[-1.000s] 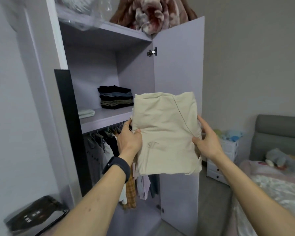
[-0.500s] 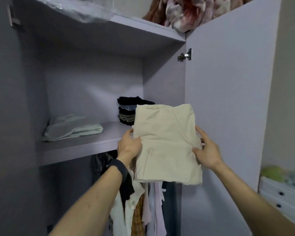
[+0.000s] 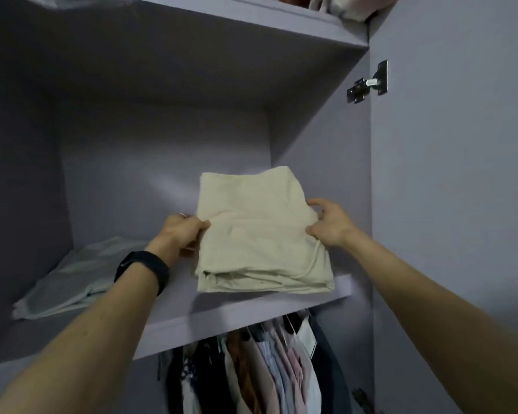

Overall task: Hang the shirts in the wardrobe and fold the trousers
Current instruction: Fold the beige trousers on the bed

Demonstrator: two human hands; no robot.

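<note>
The folded beige trousers (image 3: 260,234) sat mid-view as a thick, flat bundle over the right half of the wardrobe (image 3: 162,138) shelf (image 3: 222,321), with their near edge close to the shelf's front lip. Whether the bundle lay fully on the board or was carried just above it could not be told.

Far out at eight o'clock from them, a pale green garment (image 3: 72,279) lay loosely folded on the same shelf, well apart from the trousers. The left forearm reached in from seven o'clock with a black wristband (image 3: 142,271) round the wrist. The left hand (image 3: 181,231) gripped the bundle's left edge at nine o'clock, thumb pressed on top and fingers tucked out of sight behind the cloth. A ring (image 3: 182,215) showed on one finger.

At six o'clock, below the shelf, hanging shirts (image 3: 266,363) were packed close together in pale, pink, brown and dark colours. The right hand (image 3: 326,222) held the right edge at three o'clock, fingers curled over the top layer and pinching the fabric.

At twelve to one o'clock, above the top board, a scrap of pink and white blanket (image 3: 350,4) showed. Just below it, a dark metal hinge (image 3: 368,82) joined the cabinet side to the open door (image 3: 446,204), which filled the right side.
</note>
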